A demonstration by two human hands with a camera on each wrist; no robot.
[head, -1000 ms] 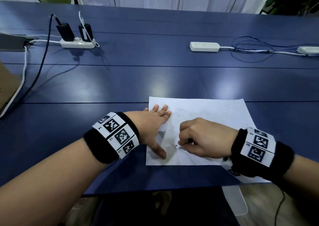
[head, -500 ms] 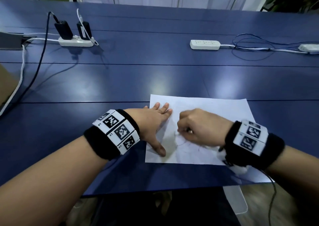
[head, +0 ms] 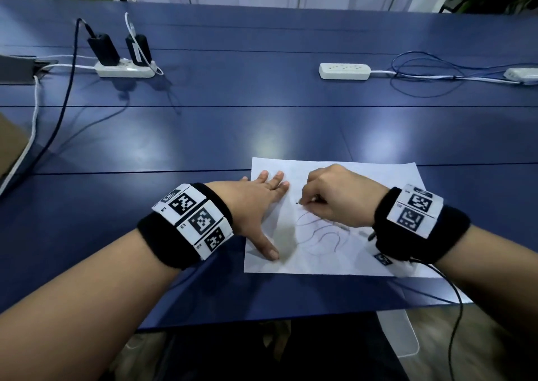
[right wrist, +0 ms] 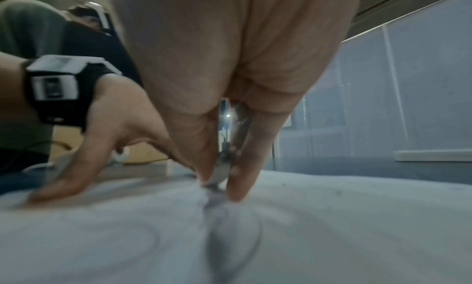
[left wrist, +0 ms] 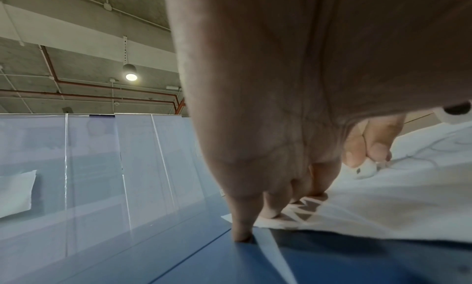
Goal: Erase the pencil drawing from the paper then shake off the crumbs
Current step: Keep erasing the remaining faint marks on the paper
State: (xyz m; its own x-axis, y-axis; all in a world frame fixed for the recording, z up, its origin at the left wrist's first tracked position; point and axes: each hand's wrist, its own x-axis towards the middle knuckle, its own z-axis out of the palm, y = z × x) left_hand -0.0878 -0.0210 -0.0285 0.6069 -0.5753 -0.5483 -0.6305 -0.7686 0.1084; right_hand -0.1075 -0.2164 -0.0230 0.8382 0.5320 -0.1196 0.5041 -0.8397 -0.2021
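A white sheet of paper (head: pixel 387 176) lies on the blue table near its front edge, with curved pencil lines (head: pixel 323 235) drawn across its lower middle. My left hand (head: pixel 259 206) lies flat on the paper's left edge, fingers straight and thumb spread, pressing it down. My right hand (head: pixel 332 197) is curled over the drawing and pinches a small white eraser (left wrist: pixel 366 170) between thumb and fingertips, its tip down on the paper (right wrist: pixel 332 217). In the right wrist view the eraser (right wrist: pixel 219 173) is blurred. A dark speck lies just left of the right fingertips.
Two white power strips (head: pixel 125 72) (head: pixel 345 71) sit far back on the table (head: pixel 262 124), the left one with black adapters and cables. Thin blue wires (head: pixel 422 72) loop at the back right. A cardboard box (head: pixel 11 144) stands at the left edge.
My right hand has slid away from me across the paper with the eraser, uncovering the pencil curves nearer me. The left hand has stayed pressed on the paper's left edge.
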